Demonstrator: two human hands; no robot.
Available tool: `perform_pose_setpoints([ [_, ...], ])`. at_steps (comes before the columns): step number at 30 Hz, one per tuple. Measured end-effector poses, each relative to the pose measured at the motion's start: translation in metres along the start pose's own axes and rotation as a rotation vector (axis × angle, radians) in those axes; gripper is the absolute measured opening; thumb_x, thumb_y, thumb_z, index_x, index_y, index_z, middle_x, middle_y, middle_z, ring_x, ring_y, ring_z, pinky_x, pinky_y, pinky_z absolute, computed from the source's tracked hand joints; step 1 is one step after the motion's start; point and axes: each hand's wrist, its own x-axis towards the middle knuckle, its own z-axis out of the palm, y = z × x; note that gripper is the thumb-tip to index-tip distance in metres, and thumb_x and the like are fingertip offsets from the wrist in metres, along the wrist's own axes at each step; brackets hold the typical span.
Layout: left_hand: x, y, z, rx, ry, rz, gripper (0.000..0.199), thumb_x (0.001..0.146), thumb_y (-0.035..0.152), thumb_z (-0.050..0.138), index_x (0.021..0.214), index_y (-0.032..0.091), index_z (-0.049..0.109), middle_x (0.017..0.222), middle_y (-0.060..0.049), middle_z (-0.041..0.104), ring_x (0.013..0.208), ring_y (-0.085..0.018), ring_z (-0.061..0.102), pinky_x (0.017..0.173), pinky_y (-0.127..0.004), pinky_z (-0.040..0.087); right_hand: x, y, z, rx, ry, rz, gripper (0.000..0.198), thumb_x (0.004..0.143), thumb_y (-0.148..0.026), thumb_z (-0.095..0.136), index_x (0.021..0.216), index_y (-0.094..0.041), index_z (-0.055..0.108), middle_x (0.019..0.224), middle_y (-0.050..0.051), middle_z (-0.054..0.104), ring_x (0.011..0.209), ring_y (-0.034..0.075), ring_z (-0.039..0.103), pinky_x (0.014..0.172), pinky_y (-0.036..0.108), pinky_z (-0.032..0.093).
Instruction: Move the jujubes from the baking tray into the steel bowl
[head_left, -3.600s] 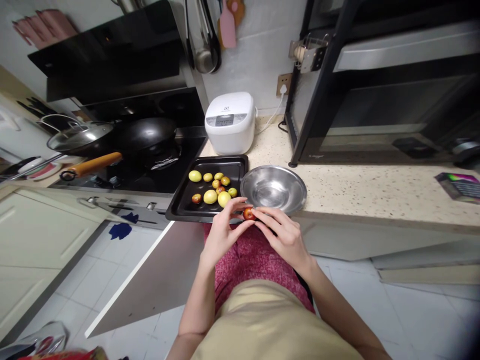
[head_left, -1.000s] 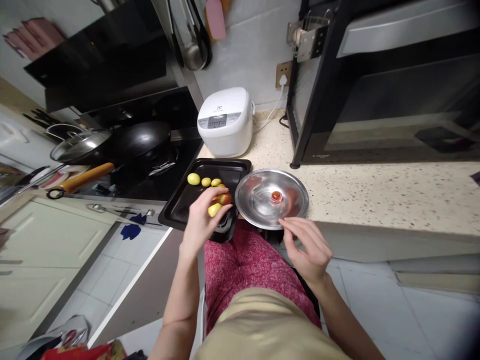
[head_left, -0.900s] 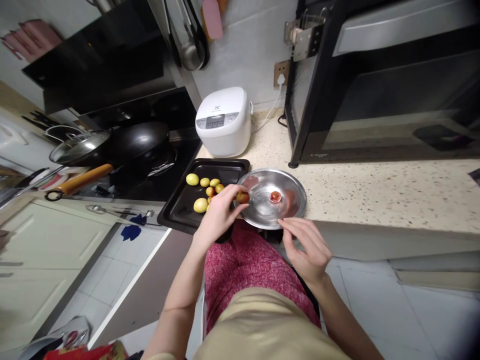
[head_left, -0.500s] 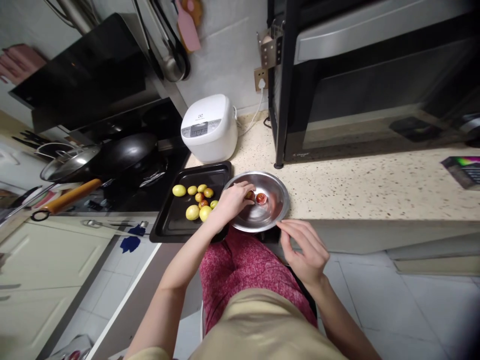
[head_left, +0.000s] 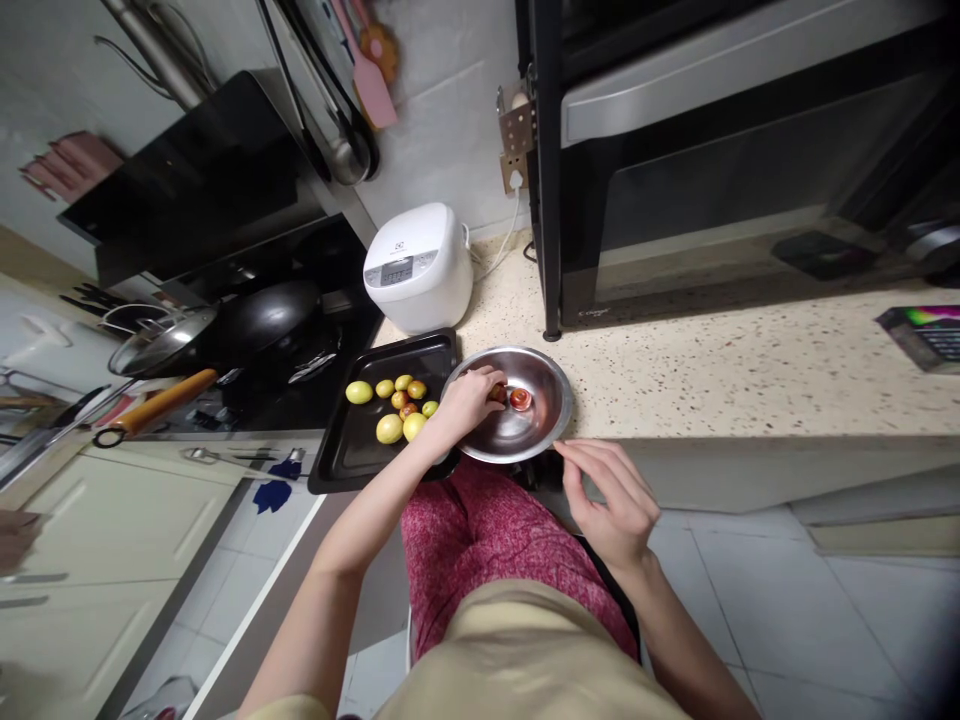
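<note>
My left hand (head_left: 472, 402) reaches over a steel bowl (head_left: 551, 425), its fingers closed around a small reddish-brown fruit that looks like a jujube (head_left: 497, 393). A second reddish fruit (head_left: 520, 400) with a pale ring rests on the bowl's bottom, just right of those fingertips. Beside the bowl's near right rim is my right hand (head_left: 611, 500), fingers stretched forward and thumb apart, with nothing visible in it. Its fingertips lie at or very near the rim; contact is unclear. Under my left forearm, a black baking tray (head_left: 345, 455) holds several yellow-green and brownish fruits (head_left: 390, 429).
A white rice cooker (head_left: 416, 268) stands behind the tray. On the right is a black oven (head_left: 720, 220) on the speckled counter (head_left: 675, 390). To the left, a wok (head_left: 270, 315) sits on the stove, and a wooden handle (head_left: 172, 400) sticks out toward me.
The view has shifted slightly. Both hands keep nearly the same pose, the left still at the fruit in the bowl and the right by the rim.
</note>
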Motion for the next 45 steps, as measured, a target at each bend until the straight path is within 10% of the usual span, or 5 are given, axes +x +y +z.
perform_pose_setpoints([
  [11, -0.099, 0.021, -0.027, 0.121, 0.195, -0.244, 0.021, 0.102, 0.031, 0.060, 0.121, 0.022, 0.061, 0.118, -0.009, 0.069, 0.108, -0.026, 0.069, 0.084, -0.031, 0.056, 0.002, 0.000, 0.000, -0.003, -0.001, -0.018, 0.044, 0.087, 0.004, 0.062, 0.120, -0.024, 0.072, 0.093, 0.006, 0.077, 0.086, 0.021, 0.074, 0.083, 0.037, 0.062],
  [16, -0.145, 0.024, -0.032, 0.228, -0.036, -0.377, 0.034, 0.097, 0.043, 0.068, 0.120, 0.020, 0.059, 0.118, -0.009, 0.069, 0.102, -0.027, 0.071, 0.079, -0.032, 0.057, 0.005, -0.005, 0.007, 0.013, -0.019, -0.036, 0.043, 0.087, 0.003, 0.062, 0.119, -0.024, 0.072, 0.093, 0.005, 0.077, 0.086, 0.020, 0.075, 0.083, 0.037, 0.062],
  [23, -0.157, 0.025, -0.029, 0.224, -0.179, -0.366, 0.037, 0.097, 0.042, 0.068, 0.122, 0.016, 0.061, 0.126, -0.013, 0.066, 0.116, -0.029, 0.066, 0.095, -0.039, 0.056, 0.009, -0.016, 0.008, 0.021, -0.027, -0.100, 0.042, 0.081, 0.011, 0.065, 0.111, -0.017, 0.074, 0.092, 0.007, 0.077, 0.085, 0.020, 0.074, 0.082, 0.035, 0.061],
  [32, -0.169, 0.016, -0.027, 0.291, -0.217, -0.298, 0.027, 0.097, 0.001, 0.050, 0.116, 0.014, 0.063, 0.110, -0.011, 0.071, 0.103, -0.026, 0.071, 0.086, -0.035, 0.056, 0.010, -0.026, 0.010, 0.020, -0.044, -0.134, 0.042, 0.079, 0.013, 0.067, 0.108, -0.016, 0.074, 0.091, 0.008, 0.077, 0.085, 0.020, 0.073, 0.082, 0.036, 0.061],
  [45, -0.179, 0.008, -0.025, 0.294, -0.232, -0.302, 0.029, 0.097, -0.001, 0.047, 0.113, 0.015, 0.065, 0.103, -0.009, 0.071, 0.096, -0.024, 0.072, 0.079, -0.032, 0.055, 0.008, -0.027, 0.010, 0.010, -0.054, -0.142, 0.040, 0.079, 0.013, 0.067, 0.107, -0.016, 0.074, 0.091, 0.008, 0.077, 0.084, 0.020, 0.073, 0.081, 0.035, 0.061],
])
